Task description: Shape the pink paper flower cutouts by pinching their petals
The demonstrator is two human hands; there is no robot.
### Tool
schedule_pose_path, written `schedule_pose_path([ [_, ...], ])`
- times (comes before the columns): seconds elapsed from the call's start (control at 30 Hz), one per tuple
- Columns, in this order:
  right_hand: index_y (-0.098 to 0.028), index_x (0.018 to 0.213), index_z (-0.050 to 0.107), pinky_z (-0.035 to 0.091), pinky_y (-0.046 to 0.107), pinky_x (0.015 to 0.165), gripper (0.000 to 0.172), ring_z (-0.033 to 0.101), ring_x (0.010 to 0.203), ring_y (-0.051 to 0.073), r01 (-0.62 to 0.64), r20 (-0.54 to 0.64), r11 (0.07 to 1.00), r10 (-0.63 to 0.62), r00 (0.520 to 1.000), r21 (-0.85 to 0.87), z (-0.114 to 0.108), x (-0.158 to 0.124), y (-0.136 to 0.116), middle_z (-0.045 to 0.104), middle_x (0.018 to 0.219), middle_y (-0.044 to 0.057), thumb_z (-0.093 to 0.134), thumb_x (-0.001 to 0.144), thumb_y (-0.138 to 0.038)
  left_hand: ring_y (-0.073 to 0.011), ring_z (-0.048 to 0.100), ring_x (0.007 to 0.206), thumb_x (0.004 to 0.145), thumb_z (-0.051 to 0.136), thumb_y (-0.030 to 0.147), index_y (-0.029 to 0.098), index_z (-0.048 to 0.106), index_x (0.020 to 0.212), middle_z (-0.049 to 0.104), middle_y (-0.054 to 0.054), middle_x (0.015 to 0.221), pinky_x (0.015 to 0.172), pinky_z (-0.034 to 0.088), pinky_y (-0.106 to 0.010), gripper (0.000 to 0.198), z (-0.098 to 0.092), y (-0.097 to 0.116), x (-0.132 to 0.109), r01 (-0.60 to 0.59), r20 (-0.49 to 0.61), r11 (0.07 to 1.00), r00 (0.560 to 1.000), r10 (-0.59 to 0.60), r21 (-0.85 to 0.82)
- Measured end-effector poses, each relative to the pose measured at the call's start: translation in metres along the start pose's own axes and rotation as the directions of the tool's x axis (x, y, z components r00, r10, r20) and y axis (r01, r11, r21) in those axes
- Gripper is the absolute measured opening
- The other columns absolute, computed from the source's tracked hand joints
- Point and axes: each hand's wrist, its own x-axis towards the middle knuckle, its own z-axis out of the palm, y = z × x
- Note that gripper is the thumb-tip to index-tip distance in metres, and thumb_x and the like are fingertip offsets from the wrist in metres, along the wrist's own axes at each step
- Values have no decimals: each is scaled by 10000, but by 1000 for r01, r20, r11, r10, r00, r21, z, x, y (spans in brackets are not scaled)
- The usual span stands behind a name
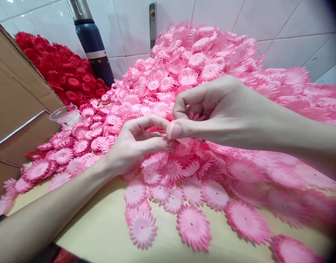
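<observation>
My left hand (pixel 137 142) comes in from the lower left, thumb and fingers pinched together on a small bit of pink petal piece. Its fingertips meet those of my right hand (pixel 214 109), which reaches in from the right with the thumb laid over the front. Within the curled fingers of my right hand shows a pink petal piece (pixel 195 117), mostly hidden by the hand. Right behind and below both hands spreads a large heap of pink petal discs (pixel 189 76), frilly-edged, many with a small centre hole.
Single pink discs (pixel 193 224) lie along the pale tabletop (pixel 102 226). Red petal discs (pixel 69 73) are piled at the back left beside a dark blue bottle (pixel 95 51). A clear plastic cup (pixel 66 116) stands by the cardboard box (pixel 17 87). Tiled wall (pixel 135 25) closes off the back.
</observation>
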Motion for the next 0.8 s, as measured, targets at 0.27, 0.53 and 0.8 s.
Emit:
schedule_pose_path([
  [0.27, -168, 618, 619, 204, 200, 334, 356, 388, 425, 53, -79, -260, 997, 70, 963, -23, -13, 3, 0, 515, 502, -28, 817, 666, -460, -86, 670, 686, 725, 792, 122, 202, 726, 769, 691, 26, 772, 667, 585, -200, 113, -4, -6, 4, -141, -73, 990, 987, 142, 16],
  [0.53, -159, 739, 708, 381, 238, 442, 316, 589, 586, 124, -186, -631, 978, 89, 771, -89, -23, 3, 4, 661, 694, 64, 807, 698, -456, -94, 657, 775, 724, 811, 218, 214, 725, 782, 689, 22, 820, 689, 564, -179, 104, -3, -5, 4, -212, -227, 974, 947, 225, 82],
  [0.8, -231, 851, 631, 270, 241, 370, 258, 519, 473, 125, -324, -621, 937, 177, 764, -131, -30, 3, 9, 619, 616, 7, 830, 697, -289, -99, 659, 734, 729, 805, 217, 206, 724, 806, 701, 18, 816, 646, 559, -198, 113, -2, -8, 6, -137, -256, 987, 955, 153, 80],
])
